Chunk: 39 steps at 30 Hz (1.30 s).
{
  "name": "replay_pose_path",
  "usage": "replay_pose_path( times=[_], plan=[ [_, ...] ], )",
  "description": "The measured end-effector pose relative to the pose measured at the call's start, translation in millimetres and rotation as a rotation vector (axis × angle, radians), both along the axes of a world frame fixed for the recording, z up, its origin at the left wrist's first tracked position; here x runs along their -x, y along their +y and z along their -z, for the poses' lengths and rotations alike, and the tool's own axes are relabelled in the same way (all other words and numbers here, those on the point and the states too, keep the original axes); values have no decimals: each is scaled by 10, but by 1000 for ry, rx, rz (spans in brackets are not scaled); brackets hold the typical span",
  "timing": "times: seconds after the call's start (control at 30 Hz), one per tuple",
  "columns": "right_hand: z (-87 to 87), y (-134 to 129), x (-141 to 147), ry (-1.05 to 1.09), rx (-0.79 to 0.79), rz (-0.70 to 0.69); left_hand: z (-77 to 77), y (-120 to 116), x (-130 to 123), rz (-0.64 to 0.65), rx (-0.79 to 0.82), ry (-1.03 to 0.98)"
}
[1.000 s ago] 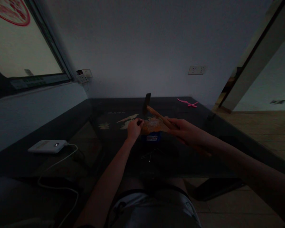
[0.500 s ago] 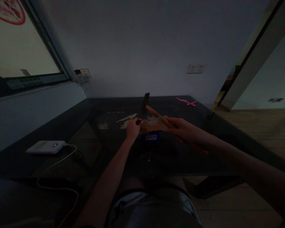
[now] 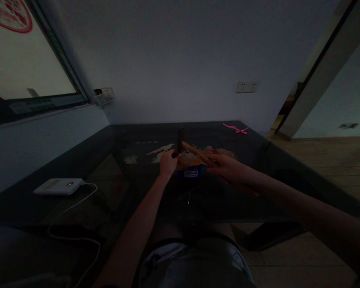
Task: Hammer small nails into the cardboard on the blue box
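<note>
My right hand (image 3: 228, 168) is wrapped round the wooden handle of a hammer (image 3: 195, 152). Its dark head is low, just past the fingertips of my left hand (image 3: 168, 162). Those fingers are pinched together at the left end of a rough brown block (image 3: 190, 160); whatever is between them is too small and dark to make out. Under the block sits a blue box (image 3: 193, 172) with a small white label. Closer to me, a few thin shiny pieces, perhaps nails (image 3: 189, 197), lie on the dark table (image 3: 144, 192).
A white power bank (image 3: 59, 187) with a white cable lies on the left of the table. A pink strap-like item (image 3: 236, 129) is at the far right. A wall with sockets (image 3: 246, 87) stands behind the table, and a window (image 3: 33, 56) is at the left.
The hammer head has dropped from above the block to near my left fingertips, and my right hand has tilted with it. My left hand has stayed in place.
</note>
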State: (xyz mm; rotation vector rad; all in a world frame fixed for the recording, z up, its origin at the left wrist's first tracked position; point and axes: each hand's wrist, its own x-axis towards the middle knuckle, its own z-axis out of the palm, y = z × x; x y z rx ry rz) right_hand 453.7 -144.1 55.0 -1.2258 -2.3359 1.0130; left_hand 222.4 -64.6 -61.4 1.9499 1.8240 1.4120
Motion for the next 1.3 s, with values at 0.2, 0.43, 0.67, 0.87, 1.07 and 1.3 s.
replay_pose_path(
  times=[0.2,0.43,0.67,0.87,1.07,1.3],
  plan=[
    [-66,-32,-21,10,3,-32,-16,-26,3,12,-14,-6],
    [61,27,-27,3,7,-6,-1,-1,4,6,-27,22],
    [-66,-43,-41,73,5,7,31,12,3,40,-58,-34],
    [14,-14,-19,-5,-48,-6,1,1,2,26,-33,-31],
    [9,-14,-37,28,-47,-3,31,25,6,42,-24,-50],
    [25,-36,3,-28,-23,31,-9,-4,-1,-8,2,-5]
  ],
)
